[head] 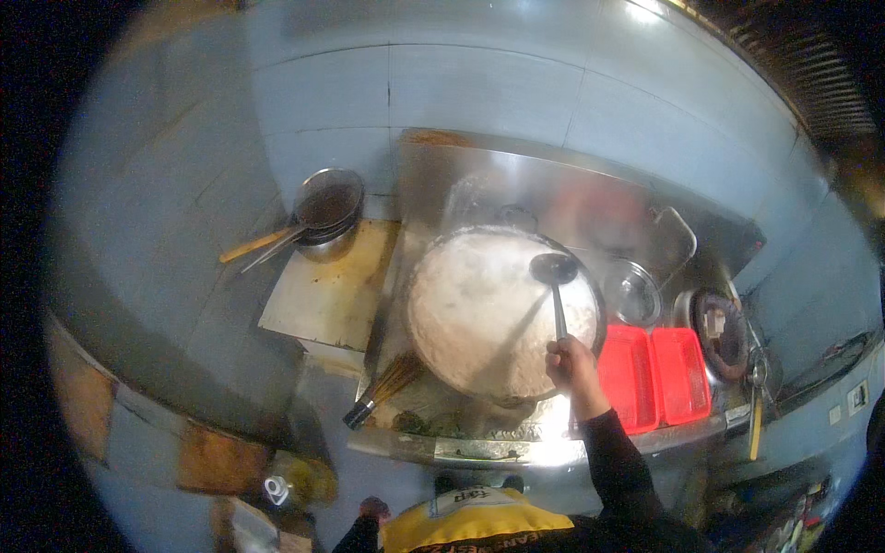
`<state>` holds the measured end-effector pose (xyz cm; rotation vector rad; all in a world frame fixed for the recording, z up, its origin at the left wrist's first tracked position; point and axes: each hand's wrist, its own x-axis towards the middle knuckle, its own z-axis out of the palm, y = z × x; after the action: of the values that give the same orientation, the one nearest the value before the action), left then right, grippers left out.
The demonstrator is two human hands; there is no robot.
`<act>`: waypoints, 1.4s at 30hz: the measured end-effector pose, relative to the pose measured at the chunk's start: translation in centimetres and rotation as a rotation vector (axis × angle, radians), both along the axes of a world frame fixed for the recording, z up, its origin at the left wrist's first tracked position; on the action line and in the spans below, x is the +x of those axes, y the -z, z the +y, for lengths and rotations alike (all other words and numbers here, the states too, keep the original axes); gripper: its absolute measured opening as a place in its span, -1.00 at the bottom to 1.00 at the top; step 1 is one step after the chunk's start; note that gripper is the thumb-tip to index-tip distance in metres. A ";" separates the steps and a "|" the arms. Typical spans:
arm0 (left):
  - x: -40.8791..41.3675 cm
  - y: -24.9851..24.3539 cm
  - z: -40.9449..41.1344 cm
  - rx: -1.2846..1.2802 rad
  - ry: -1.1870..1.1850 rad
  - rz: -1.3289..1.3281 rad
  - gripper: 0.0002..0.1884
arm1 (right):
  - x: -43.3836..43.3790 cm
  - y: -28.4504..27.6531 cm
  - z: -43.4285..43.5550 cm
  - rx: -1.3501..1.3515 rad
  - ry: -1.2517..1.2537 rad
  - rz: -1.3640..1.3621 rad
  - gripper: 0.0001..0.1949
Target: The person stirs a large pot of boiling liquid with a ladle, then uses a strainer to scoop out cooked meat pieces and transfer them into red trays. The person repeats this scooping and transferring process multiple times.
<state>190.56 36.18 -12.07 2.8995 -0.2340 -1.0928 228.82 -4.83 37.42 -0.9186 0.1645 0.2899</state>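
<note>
My right hand (575,368) is closed around the handle of a metal ladle (554,269). The ladle's dark bowl hangs over the right part of a large round wok (600,304), which is full of whitish, foamy, steaming liquid (477,311). Whether the ladle touches the liquid cannot be told. My left hand (374,508) is low beside my yellow apron (470,518), partly in shadow; its fingers do not show clearly. A bamboo brush (387,390) with a dark-bound handle lies at the wok's lower left.
Two red plastic baskets (681,377) stand right of the wok, near a round metal lid or bowl (632,292) and a dark-rimmed pot (722,335). Handled strainers (330,200) rest on a pot at left, beside a pale board (332,290). A tiled wall stands behind.
</note>
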 end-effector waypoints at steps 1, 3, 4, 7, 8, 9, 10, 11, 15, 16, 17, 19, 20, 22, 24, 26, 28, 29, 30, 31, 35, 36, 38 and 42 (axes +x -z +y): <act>0.3 -0.1 0.3 -0.030 -0.009 -0.004 -0.72 | 0.4 0.3 -0.2 0.020 -0.014 -0.013 -0.90; 1.3 -0.2 0.6 -0.093 -0.032 -0.011 -0.68 | 1.5 0.3 0.1 0.039 -0.010 0.018 -0.90; 1.4 -0.4 0.8 -0.260 -0.168 -0.005 -0.69 | 2.0 0.0 0.5 0.049 -0.013 0.031 -0.90; 0.6 -1.0 1.6 -0.762 -0.588 0.005 -0.66 | 3.4 -0.6 2.0 0.040 -0.067 0.036 -0.89; 0.1 -0.9 1.4 -0.593 -0.505 -0.013 -0.67 | 4.0 -0.3 2.3 0.034 -0.098 0.051 -0.89; 0.2 -1.1 0.9 -0.385 -0.384 -0.013 -0.67 | 4.7 0.1 2.6 0.040 -0.125 0.042 -0.90; -0.2 -1.0 0.7 -0.267 -0.316 -0.010 -0.67 | 5.3 0.4 3.0 0.049 -0.154 0.033 -0.90; -0.8 -0.9 0.6 -0.220 -0.301 -0.006 -0.67 | 5.7 0.6 3.4 0.058 -0.183 0.025 -0.90; -3.2 -0.8 0.3 -0.114 -0.295 0.027 -0.68 | 6.0 0.5 5.5 -0.008 -0.238 0.041 -0.92; -3.7 -0.7 0.3 -0.096 -0.295 0.034 -0.69 | 5.8 0.4 6.1 -0.029 -0.255 0.051 -0.92; -4.3 -0.7 0.4 -0.077 -0.296 0.039 -0.69 | 5.7 0.4 6.5 -0.049 -0.273 0.062 -0.92; -5.2 -0.5 0.2 -0.044 -0.293 0.050 -0.69 | 5.0 0.4 7.1 -0.036 -0.314 0.046 -0.92; -5.5 -0.4 0.2 -0.031 -0.292 0.052 -0.69 | 4.6 0.4 7.3 -0.076 -0.332 0.040 -0.91; -6.0 -0.3 0.0 -0.003 -0.281 0.055 -0.70 | 3.4 0.4 7.6 -0.134 -0.396 0.023 -0.90; -5.8 -0.4 -0.3 0.013 -0.266 0.048 -0.70 | 2.3 0.9 7.4 -0.172 -0.482 -0.009 -0.88; -5.4 -0.1 -0.6 0.027 -0.258 0.016 -0.70 | 0.6 1.3 7.1 -0.096 -0.506 0.015 -0.84; -5.3 0.1 -1.1 0.026 -0.199 -0.084 -0.69 | -2.0 -0.6 6.9 -0.117 -0.495 0.076 -0.79; -4.9 0.3 -1.1 0.046 -0.084 -0.138 -0.67 | -2.6 -0.1 6.6 -0.083 -0.530 0.069 -0.77; -4.7 0.6 -1.1 0.075 0.028 -0.198 -0.66 | -3.3 0.4 5.8 -0.045 -0.564 0.063 -0.75; -4.8 0.7 -0.9 0.060 0.023 -0.178 -0.66 | -3.9 1.0 5.0 -0.005 -0.598 0.056 -0.72; -3.7 0.1 -0.9 -0.048 -0.053 -0.135 -0.66 | -7.4 -1.2 1.7 0.001 -0.728 0.013 -0.57; -3.1 -0.4 -0.9 -0.077 -0.049 -0.138 -0.66 | -8.3 -1.3 0.6 -0.011 -0.707 0.036 -0.52; -2.8 -1.6 -0.8 -0.156 -0.052 -0.158 -0.65 | -10.2 -2.8 -1.7 -0.088 -0.667 0.111 -0.40; -1.1 -4.0 -0.5 -0.297 -0.024 -0.181 -0.63 | -12.8 -3.1 -6.7 -0.168 -0.691 0.118 -0.40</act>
<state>189.51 35.64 -8.10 2.7225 -0.3344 -0.7204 216.02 -11.58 40.52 -1.1068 -0.0285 0.9830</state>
